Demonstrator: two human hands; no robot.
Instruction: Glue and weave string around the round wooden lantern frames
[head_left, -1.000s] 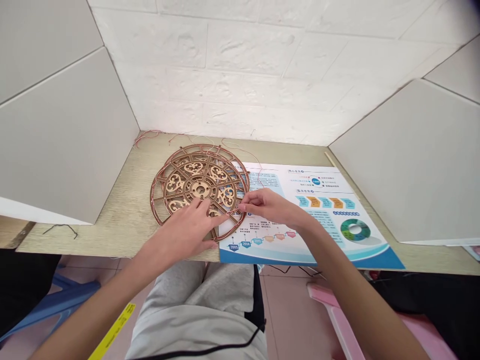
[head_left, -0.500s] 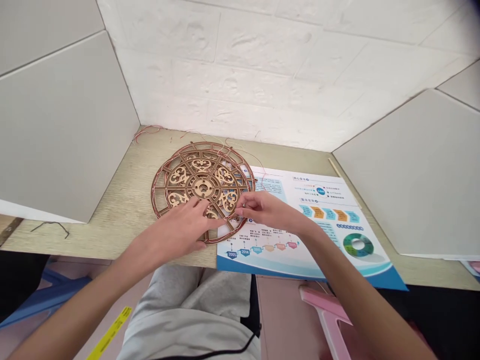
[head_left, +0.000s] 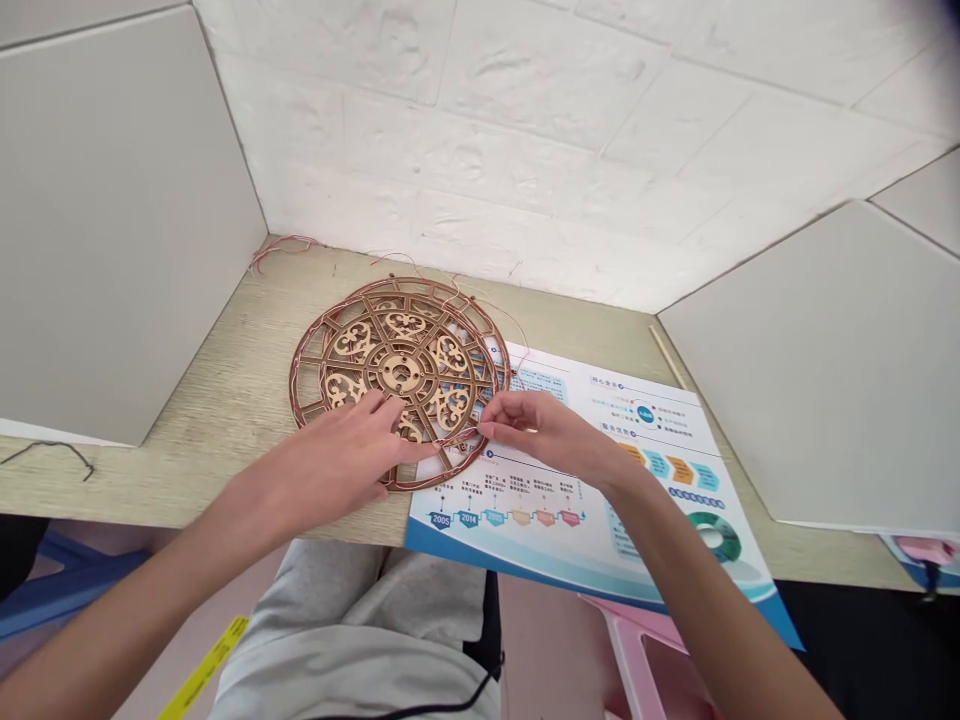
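Observation:
Two round, cut-out wooden wheels (head_left: 358, 371) with scroll ornaments overlap on the table, the upper one having a holed hub. Red and white wire (head_left: 457, 436) runs along a ring near its outer rim. My left hand (head_left: 345, 455) rests on the near left part of the wheel, fingers apart, its index fingertip pressing by the wire. At the near right rim, the thumb and index finger of my right hand (head_left: 536, 425) pinch together on the thin wire. The part of the wheel beneath my left hand is hidden.
A printed poster (head_left: 525, 545) lies partly beneath the wheels. Loose wires (head_left: 289, 245) sit by the back wall, and a thin wooden stick (head_left: 667, 357) is at right. Grey panels (head_left: 112, 220) flank the table. A black cord (head_left: 56, 448) lies at left.
The camera view has shifted a little. My right fingers remain pinched near the rim, slightly farther from my left index fingertip. The wheels lie almost the same.

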